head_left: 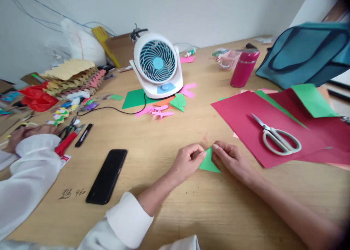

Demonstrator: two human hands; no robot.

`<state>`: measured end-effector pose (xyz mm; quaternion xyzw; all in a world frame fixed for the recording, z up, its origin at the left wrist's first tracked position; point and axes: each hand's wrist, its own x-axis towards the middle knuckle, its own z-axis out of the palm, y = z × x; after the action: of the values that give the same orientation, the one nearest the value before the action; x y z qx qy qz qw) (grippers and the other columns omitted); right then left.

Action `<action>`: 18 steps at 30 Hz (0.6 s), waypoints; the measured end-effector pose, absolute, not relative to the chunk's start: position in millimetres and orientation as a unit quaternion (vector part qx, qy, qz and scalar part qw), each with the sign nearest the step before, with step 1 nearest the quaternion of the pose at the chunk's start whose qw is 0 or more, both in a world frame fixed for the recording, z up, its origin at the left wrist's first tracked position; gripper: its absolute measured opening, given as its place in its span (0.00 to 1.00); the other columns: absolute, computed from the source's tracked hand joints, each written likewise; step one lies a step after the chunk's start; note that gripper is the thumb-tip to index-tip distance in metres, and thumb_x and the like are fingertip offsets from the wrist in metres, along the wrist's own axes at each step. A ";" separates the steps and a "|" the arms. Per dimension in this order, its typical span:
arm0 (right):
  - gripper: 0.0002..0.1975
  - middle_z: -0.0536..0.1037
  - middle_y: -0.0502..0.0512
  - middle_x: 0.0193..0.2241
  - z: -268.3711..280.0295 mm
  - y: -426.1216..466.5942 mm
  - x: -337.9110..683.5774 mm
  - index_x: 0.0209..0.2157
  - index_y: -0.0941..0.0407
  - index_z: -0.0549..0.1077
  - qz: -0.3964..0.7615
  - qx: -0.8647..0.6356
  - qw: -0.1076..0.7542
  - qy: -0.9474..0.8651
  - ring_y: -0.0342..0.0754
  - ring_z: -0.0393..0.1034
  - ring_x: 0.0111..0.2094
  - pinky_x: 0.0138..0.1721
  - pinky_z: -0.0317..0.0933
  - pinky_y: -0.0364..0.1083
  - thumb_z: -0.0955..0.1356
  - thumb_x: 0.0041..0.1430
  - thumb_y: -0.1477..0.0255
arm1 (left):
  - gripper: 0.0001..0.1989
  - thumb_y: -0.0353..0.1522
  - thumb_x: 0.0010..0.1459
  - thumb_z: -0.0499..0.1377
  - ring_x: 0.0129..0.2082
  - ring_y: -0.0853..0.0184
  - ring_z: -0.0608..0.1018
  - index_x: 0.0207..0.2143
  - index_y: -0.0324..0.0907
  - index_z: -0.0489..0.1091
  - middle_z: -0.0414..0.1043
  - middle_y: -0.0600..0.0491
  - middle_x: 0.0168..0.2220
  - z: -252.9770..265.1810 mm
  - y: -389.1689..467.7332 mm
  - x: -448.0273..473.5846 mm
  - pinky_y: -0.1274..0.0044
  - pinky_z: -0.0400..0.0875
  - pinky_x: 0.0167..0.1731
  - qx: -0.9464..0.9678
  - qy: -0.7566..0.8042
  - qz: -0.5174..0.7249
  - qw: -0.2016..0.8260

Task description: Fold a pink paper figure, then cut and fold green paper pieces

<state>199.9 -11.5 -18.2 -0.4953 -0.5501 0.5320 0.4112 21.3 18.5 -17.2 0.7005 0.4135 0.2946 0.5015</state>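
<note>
A small folded piece of green paper (209,164) is held between my two hands, just above the wooden table. My left hand (188,159) pinches its left edge between thumb and fingers. On the opposite edge, my right hand (229,156) grips the paper near its upper corner, and part of the sheet is hidden behind those fingers. To the right, white-handled scissors (281,139) lie on red paper sheets (246,122). Pink folded paper pieces (161,113) and green folded pieces (178,102) rest farther back, in front of the fan.
A white fan (158,66) stands at the back, its black cord running left. A black phone (107,177) lies left of my hands. At far left are a co-worker's white sleeves (32,170). A pink bottle (244,67) and a teal bag (303,55) stand back right.
</note>
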 end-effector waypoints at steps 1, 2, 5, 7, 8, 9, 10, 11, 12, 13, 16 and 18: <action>0.23 0.59 0.45 0.19 -16.7 -11.9 201.2 0.24 0.54 0.62 0.533 -0.495 0.409 -0.551 0.40 0.51 0.20 0.22 0.49 0.42 0.60 0.66 0.52 | 0.12 0.36 0.61 0.55 0.25 0.73 0.60 0.26 0.41 0.63 0.56 0.59 0.23 -17.0 19.0 21.0 0.79 0.56 0.27 0.691 0.420 0.301 0.506; 0.22 0.60 0.46 0.20 -15.7 -12.2 202.4 0.25 0.55 0.63 0.527 -0.494 0.401 -0.564 0.40 0.52 0.21 0.22 0.49 0.42 0.60 0.67 0.53 | 0.12 0.37 0.61 0.55 0.24 0.73 0.60 0.26 0.41 0.64 0.56 0.59 0.23 -16.7 19.5 20.9 0.79 0.55 0.26 0.681 0.425 0.306 0.511; 0.19 0.60 0.46 0.22 -16.9 -13.4 204.3 0.26 0.55 0.64 0.490 -0.494 0.373 -0.614 0.41 0.53 0.24 0.25 0.50 0.43 0.64 0.65 0.57 | 0.13 0.37 0.61 0.56 0.24 0.73 0.59 0.26 0.41 0.63 0.56 0.60 0.22 -15.4 19.8 21.5 0.79 0.54 0.25 0.659 0.428 0.320 0.529; 0.18 0.60 0.46 0.22 -20.1 -14.1 204.3 0.25 0.55 0.63 0.477 -0.489 0.361 -0.635 0.42 0.53 0.25 0.25 0.49 0.43 0.66 0.64 0.60 | 0.13 0.37 0.61 0.56 0.24 0.73 0.59 0.26 0.41 0.63 0.56 0.59 0.22 -15.2 18.9 22.2 0.79 0.54 0.24 0.656 0.426 0.321 0.534; 0.18 0.59 0.46 0.22 -21.7 -14.3 204.2 0.25 0.55 0.62 0.473 -0.486 0.359 -0.642 0.42 0.52 0.25 0.25 0.49 0.43 0.65 0.65 0.60 | 0.13 0.37 0.61 0.56 0.24 0.73 0.59 0.26 0.41 0.62 0.56 0.59 0.23 -15.6 18.3 22.5 0.79 0.54 0.24 0.658 0.425 0.321 0.532; 0.18 0.59 0.46 0.22 -23.1 -14.4 204.0 0.24 0.55 0.61 0.468 -0.481 0.356 -0.650 0.42 0.52 0.25 0.25 0.49 0.43 0.65 0.65 0.61 | 0.13 0.37 0.61 0.56 0.24 0.73 0.59 0.26 0.41 0.62 0.56 0.59 0.23 -16.2 17.8 22.6 0.79 0.54 0.24 0.664 0.424 0.321 0.526; 0.17 0.59 0.46 0.22 -24.0 -14.4 203.9 0.25 0.55 0.62 0.463 -0.478 0.353 -0.658 0.42 0.53 0.25 0.25 0.49 0.43 0.65 0.66 0.62 | 0.13 0.37 0.61 0.56 0.24 0.73 0.60 0.26 0.41 0.62 0.56 0.59 0.23 -17.1 17.4 22.7 0.79 0.54 0.24 0.672 0.422 0.320 0.518; 0.17 0.60 0.46 0.22 -24.6 -14.3 203.9 0.25 0.55 0.62 0.456 -0.475 0.349 -0.666 0.42 0.53 0.25 0.26 0.49 0.43 0.65 0.66 0.63 | 0.13 0.37 0.61 0.56 0.23 0.73 0.59 0.26 0.41 0.61 0.56 0.59 0.23 -18.1 17.2 22.7 0.79 0.54 0.24 0.681 0.419 0.320 0.508; 0.17 0.60 0.46 0.22 -24.8 -14.1 204.0 0.25 0.55 0.62 0.451 -0.474 0.344 -0.674 0.42 0.54 0.25 0.26 0.50 0.43 0.65 0.66 0.63 | 0.14 0.37 0.61 0.57 0.23 0.74 0.59 0.25 0.41 0.61 0.56 0.59 0.23 -19.2 17.2 22.5 0.79 0.54 0.24 0.689 0.416 0.318 0.501; 0.16 0.61 0.46 0.22 -24.8 -14.0 204.1 0.25 0.55 0.63 0.448 -0.473 0.340 -0.678 0.42 0.54 0.25 0.27 0.50 0.43 0.66 0.65 0.63 | 0.14 0.37 0.61 0.57 0.23 0.74 0.59 0.25 0.41 0.61 0.56 0.59 0.23 -20.1 17.5 22.3 0.79 0.53 0.24 0.694 0.411 0.319 0.498; 0.14 0.65 0.47 0.24 -24.5 -13.6 205.3 0.27 0.56 0.67 0.463 -0.470 0.340 -0.671 0.42 0.58 0.26 0.28 0.53 0.43 0.67 0.64 0.63 | 0.15 0.38 0.62 0.57 0.23 0.74 0.58 0.25 0.41 0.61 0.54 0.60 0.22 -21.7 19.3 21.6 0.78 0.53 0.24 0.684 0.401 0.334 0.510; 0.13 0.68 0.48 0.26 -24.1 -13.5 206.2 0.30 0.56 0.70 0.485 -0.465 0.340 -0.658 0.43 0.60 0.28 0.29 0.54 0.43 0.67 0.64 0.62 | 0.16 0.38 0.62 0.57 0.23 0.74 0.58 0.25 0.41 0.61 0.54 0.60 0.22 -21.6 20.5 21.3 0.79 0.53 0.24 0.663 0.403 0.351 0.525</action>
<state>206.2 -13.5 -24.1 -0.4647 -0.6581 0.4854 0.3396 21.3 20.5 -21.6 0.6626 0.4030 0.3511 0.5247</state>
